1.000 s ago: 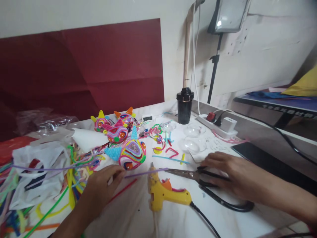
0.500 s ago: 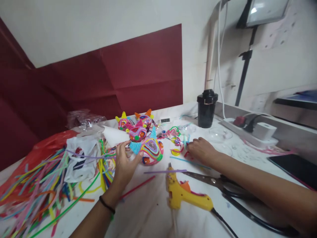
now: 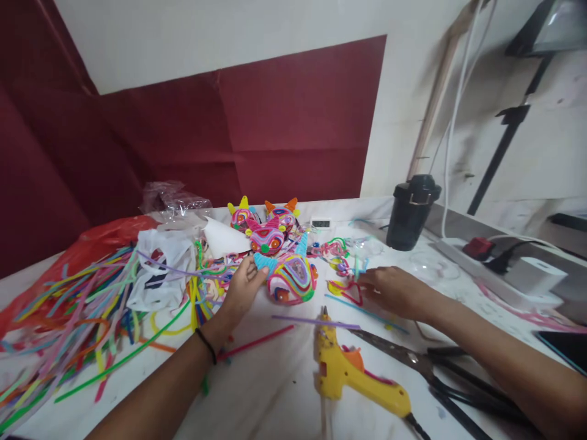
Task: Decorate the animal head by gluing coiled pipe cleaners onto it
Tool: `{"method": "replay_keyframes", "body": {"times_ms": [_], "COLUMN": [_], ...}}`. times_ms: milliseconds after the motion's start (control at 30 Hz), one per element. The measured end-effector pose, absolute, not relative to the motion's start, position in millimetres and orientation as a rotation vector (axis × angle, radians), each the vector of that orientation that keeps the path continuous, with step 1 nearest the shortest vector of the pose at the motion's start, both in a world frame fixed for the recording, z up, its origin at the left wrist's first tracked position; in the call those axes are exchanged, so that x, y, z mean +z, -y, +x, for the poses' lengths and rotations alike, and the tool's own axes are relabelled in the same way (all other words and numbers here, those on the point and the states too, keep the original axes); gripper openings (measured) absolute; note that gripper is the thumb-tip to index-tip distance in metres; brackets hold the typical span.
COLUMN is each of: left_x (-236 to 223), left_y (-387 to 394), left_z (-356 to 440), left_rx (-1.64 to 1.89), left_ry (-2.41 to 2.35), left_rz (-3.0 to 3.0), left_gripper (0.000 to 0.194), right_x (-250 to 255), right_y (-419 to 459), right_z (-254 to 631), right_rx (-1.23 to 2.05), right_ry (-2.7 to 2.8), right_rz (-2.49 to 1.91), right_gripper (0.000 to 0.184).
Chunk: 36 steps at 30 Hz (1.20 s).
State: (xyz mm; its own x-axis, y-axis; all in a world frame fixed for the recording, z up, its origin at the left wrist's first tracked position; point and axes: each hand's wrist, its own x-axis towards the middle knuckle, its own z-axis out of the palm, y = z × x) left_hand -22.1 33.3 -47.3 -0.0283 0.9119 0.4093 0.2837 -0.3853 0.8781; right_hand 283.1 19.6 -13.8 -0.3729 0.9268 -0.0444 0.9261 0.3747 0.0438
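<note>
My left hand (image 3: 243,287) rests on the white table beside a colourful coiled ornament (image 3: 292,279), its fingers curled against the blue horn at the ornament's left side. My right hand (image 3: 395,291) lies to the right of the ornament, fingers closed over small curled pieces of pipe cleaner (image 3: 347,291); what it pinches is too small to name. A purple pipe cleaner (image 3: 316,321) lies in front of the ornament. A yellow glue gun (image 3: 353,374) and black-handled scissors (image 3: 426,366) lie nearer me.
Three more coiled ornaments (image 3: 266,227) sit behind. A heap of loose pipe cleaners (image 3: 77,311) and plastic bags (image 3: 156,275) fill the left. A black cup (image 3: 410,212), a power strip (image 3: 499,263) and clear domes (image 3: 433,266) stand at the right.
My right hand left the scissors and reached forward to the curled pieces. My left hand let go of the purple pipe cleaner and moved up to the ornament. The view swung left.
</note>
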Motion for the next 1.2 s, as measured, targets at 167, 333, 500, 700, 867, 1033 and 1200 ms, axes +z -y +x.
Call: {"method": "replay_keyframes", "body": {"times_ms": [167,333,500,700,867,1033,1200], "left_x": [-44,-47,-57,-62,-61,-58,-52], "left_y": [-41,-50,-56,-59,-57,-51,-44], "left_z": [-25,-29,-34,-38,-40,-40,-41], "left_rx": [1.392,1.348,1.330,1.349,1.378,1.434,1.554], "left_ry": [-1.194,-1.159,-1.159,-1.186,-1.179,-1.167,-1.210], "left_rz": [1.679,1.654,1.618,1.613,1.633,1.670,1.697], "left_gripper": [0.028,0.036,0.048,0.053,0.053,0.050,0.041], "right_x": [-32,-41,-40,-36,-36,-35,-35], "right_y": [-29,-32,-28,-29,-31,-27,-27], "right_z": [284,282,274,264,260,257,255], "right_rx": [-0.120,-0.172,-0.143,-0.134,-0.168,-0.177,-0.220], "right_ry": [-2.588,-2.591,-2.531,-2.412,-2.345,-2.323,-2.277], "right_rz": [1.787,1.830,1.904,1.969,1.965,1.986,2.051], "right_gripper": [0.033,0.022,0.019,0.025,0.026,0.025,0.028]}}
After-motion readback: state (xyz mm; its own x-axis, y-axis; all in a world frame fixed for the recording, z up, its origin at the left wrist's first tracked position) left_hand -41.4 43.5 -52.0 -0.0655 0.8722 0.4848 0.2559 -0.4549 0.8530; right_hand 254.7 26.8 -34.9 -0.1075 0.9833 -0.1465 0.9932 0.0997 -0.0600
